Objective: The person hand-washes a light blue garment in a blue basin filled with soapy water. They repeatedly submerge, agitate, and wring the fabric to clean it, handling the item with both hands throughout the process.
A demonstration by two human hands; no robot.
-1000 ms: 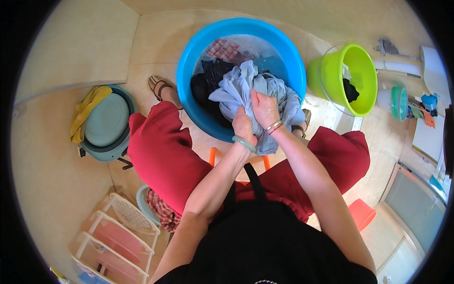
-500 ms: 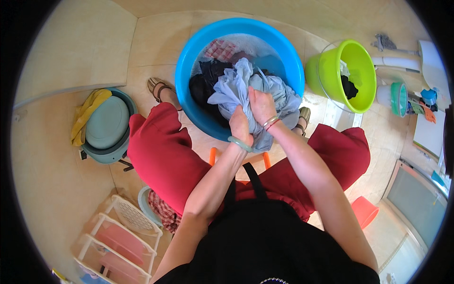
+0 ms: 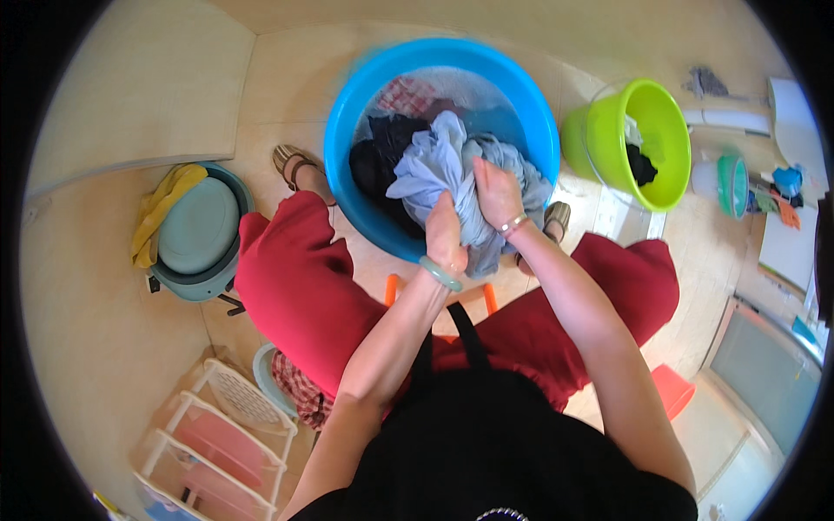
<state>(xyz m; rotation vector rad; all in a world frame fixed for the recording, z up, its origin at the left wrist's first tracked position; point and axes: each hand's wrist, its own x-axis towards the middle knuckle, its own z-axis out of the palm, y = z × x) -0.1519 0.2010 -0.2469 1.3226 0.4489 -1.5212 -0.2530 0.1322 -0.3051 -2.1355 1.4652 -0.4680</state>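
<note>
A bunched light blue garment [image 3: 432, 165] lies over the near part of a large blue tub [image 3: 340, 187]. My left hand [image 3: 444, 233], with a pale green bangle at the wrist, is closed on the garment. To its right my right hand [image 3: 499, 198] grips the same cloth, fingers curled round a fold. Part of the garment hangs over the tub's near rim. Dark clothes [image 3: 382, 161] lie at the tub's left side, and a red checked cloth [image 3: 407, 95] sits in sudsy water [image 3: 465, 87] at the far side.
A lime green bucket [image 3: 599, 130] with dark and white cloth inside stands to the right. On the left is a grey-green basin [image 3: 198, 227] with a yellow cloth [image 3: 161, 208]. A white rack [image 3: 208, 434] stands at the lower left, and an orange-red container [image 3: 669, 391] at the lower right.
My hands have drawn slightly apart on the cloth, the right one shifting a little to the right. The garment's folds have changed a little.
</note>
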